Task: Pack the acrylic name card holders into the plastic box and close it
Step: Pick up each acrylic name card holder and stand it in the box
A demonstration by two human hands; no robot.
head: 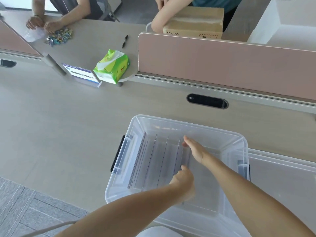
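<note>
Both forearms are bare from the lower frame edge to the wrist; no sleeve, watch, ring or glove is visible. The left hand (183,181) and the right hand (195,148) are bare. A white garment shows at the bottom centre of the frame, between the arms. A thin pale cable runs across the lower left corner, under the left forearm.

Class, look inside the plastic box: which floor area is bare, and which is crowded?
Bare: the box's right half, between the right hand and the right latch. Crowded: the left half, filled by upright acrylic holders with both hands, including the left hand, against them.
</note>
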